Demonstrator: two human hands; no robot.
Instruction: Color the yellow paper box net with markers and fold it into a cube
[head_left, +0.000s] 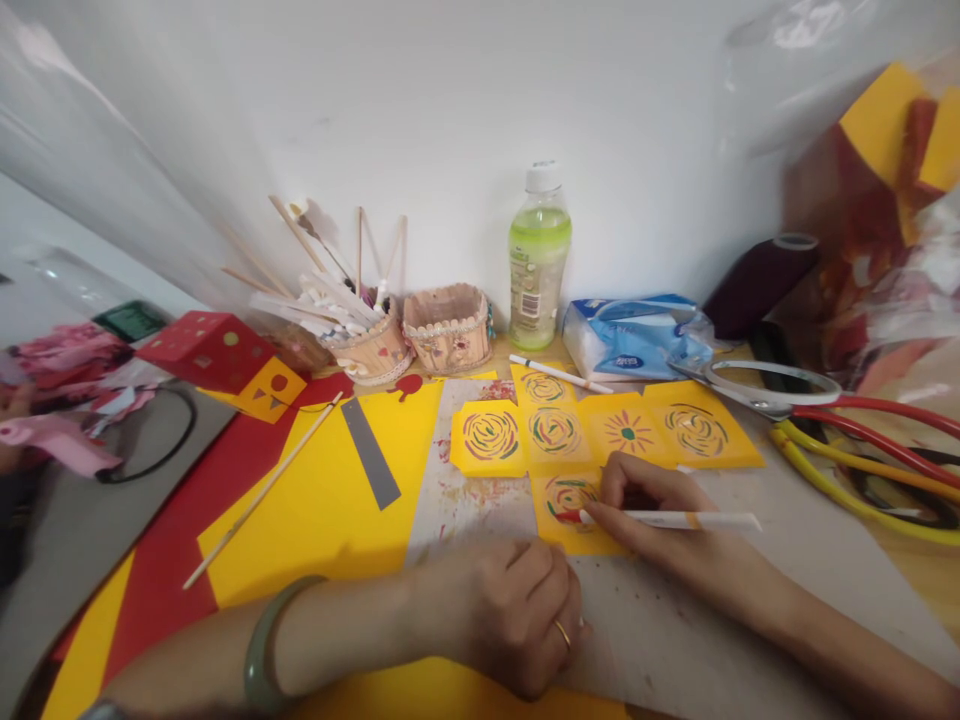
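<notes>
In my right hand (660, 505) is a white felt-tip marker (690, 520), its red tip on a swirl of coloured strokes. That swirl is on the lowest square of a yellow paper box net (555, 465), which lies flat. Its other squares bear similar swirls and one sunburst. My left hand (517, 610) is closed in a fist just below the net; a speck of white shows by its fingers, but what it holds is hidden. A second white marker (559, 374) rests across the net's top square.
Yellow paper (315, 510), a grey strip (371, 455) and a thin stick (262, 490) lie left. Behind stand a cup of markers (371, 345), a small basket (448, 330), a bottle (538, 260) and tissues (637, 335). Scissors (825, 400) lie right, a red box (214, 350) left.
</notes>
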